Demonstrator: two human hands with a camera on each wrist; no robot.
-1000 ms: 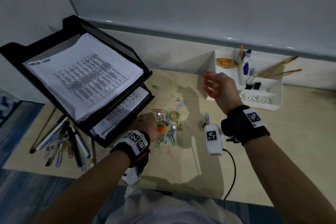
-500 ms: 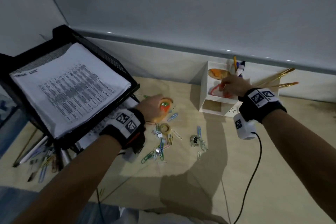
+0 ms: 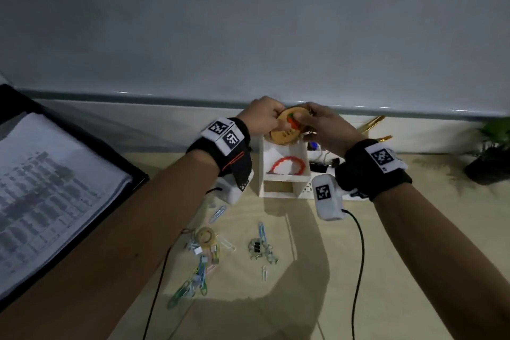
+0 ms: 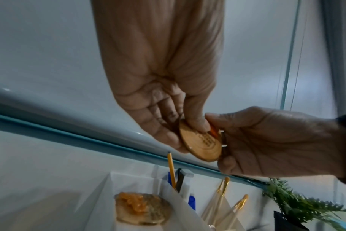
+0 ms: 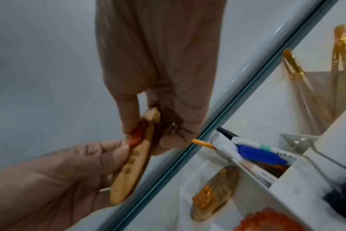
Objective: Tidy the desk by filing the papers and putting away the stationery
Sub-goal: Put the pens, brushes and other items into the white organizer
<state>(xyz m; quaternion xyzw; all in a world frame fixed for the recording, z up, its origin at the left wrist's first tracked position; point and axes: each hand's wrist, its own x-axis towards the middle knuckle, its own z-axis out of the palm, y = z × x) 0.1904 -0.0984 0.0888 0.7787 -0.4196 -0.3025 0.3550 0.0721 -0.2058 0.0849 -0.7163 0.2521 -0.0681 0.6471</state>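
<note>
A round wooden disc (image 3: 285,131) with an orange figure on it hangs just above the white desk organizer (image 3: 278,188). My left hand (image 3: 271,119) pinches its left edge and my right hand (image 3: 303,121) pinches its right edge. The left wrist view shows the disc (image 4: 202,146) between my left hand (image 4: 190,134) and right hand (image 4: 217,129). In the right wrist view the disc (image 5: 128,170) is edge-on, held by the right hand (image 5: 146,137) and left hand (image 5: 117,150). A red ring (image 3: 287,165) lies in the organizer's compartment. Loose paper clips (image 3: 198,273) lie on the desk.
A second decorated disc (image 4: 142,207) leans in the organizer's back slot beside pens (image 5: 257,154) and gold pens (image 3: 372,124). A tape roll (image 3: 205,235) and binder clips (image 3: 258,248) lie among the clips. A black tray (image 3: 133,174) of papers is left, a plant (image 3: 494,143) right.
My left hand lifted the wooden disc from the desk up to the organizer. My right hand left the red ring in the compartment and took hold of the disc's other edge.
</note>
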